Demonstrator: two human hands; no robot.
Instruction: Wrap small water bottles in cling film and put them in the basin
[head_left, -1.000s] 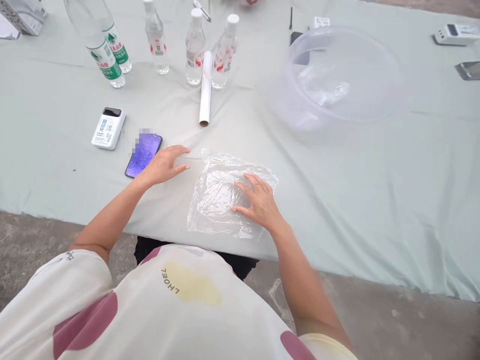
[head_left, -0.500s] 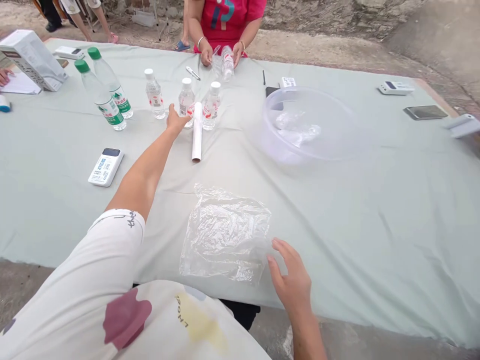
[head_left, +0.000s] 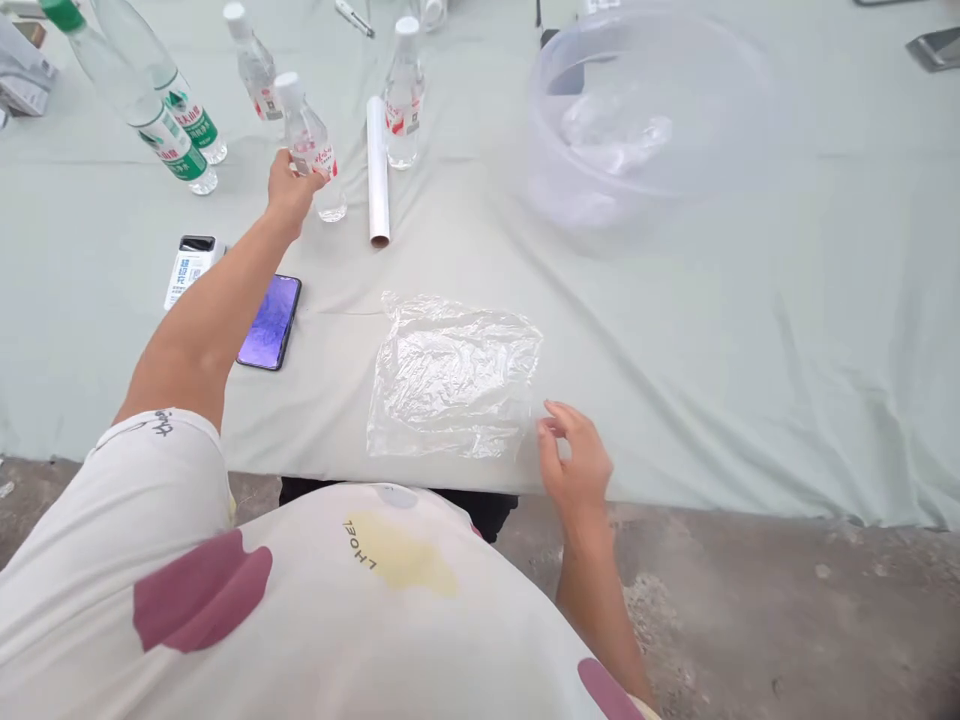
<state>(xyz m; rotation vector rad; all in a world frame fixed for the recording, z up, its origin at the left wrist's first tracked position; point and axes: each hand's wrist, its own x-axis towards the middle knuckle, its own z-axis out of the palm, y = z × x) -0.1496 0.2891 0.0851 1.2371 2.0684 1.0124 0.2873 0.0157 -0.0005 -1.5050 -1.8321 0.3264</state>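
My left hand (head_left: 289, 190) reaches far across the pale green table and grips a small clear water bottle (head_left: 309, 142) with a red label and white cap, which is tilted. A crumpled sheet of clear plastic film (head_left: 451, 375) lies flat near the table's front edge. My right hand (head_left: 574, 458) hovers just right of the film at the edge, fingers loosely curled and apart, holding nothing. A white roll of film (head_left: 376, 170) lies just right of the held bottle.
Two green-capped bottles (head_left: 161, 125) stand at far left, with two more small bottles (head_left: 403, 95) behind. A phone (head_left: 270, 322) and a white device (head_left: 189, 270) lie beside my left arm. A large clear plastic basin (head_left: 637, 110) sits at back right.
My left hand went from resting by the phone to the row of bottles, took hold of a small one and drew it nearer. My right hand left the film and moved to its right.
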